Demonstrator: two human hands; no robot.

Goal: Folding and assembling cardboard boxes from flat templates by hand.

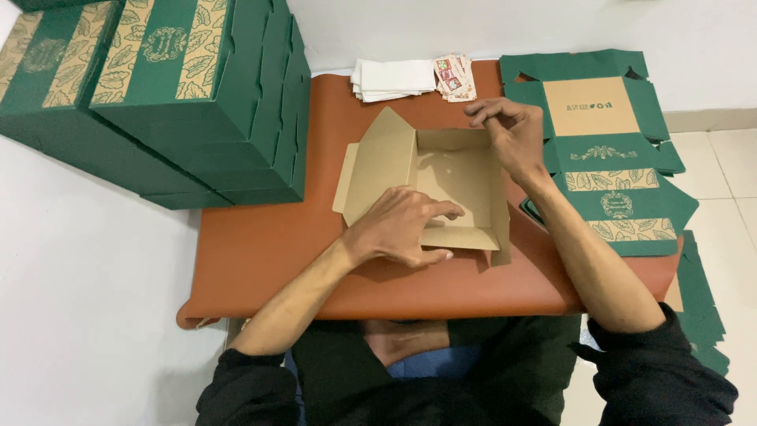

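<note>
A half-folded cardboard box (457, 177), brown inside, lies open on the orange-brown mat (260, 252). My left hand (402, 225) presses on the box's near wall, fingers curled over its edge. My right hand (509, 130) grips the far right corner wall of the box, holding it up. The box's left flap (378, 166) stands tilted outward.
Stacks of finished green boxes with leaf print (173, 87) fill the left. Flat unfolded green box blanks (611, 150) lie at the right, overhanging the mat. White folded papers (392, 79) and small printed cards (456, 76) sit at the back by the wall.
</note>
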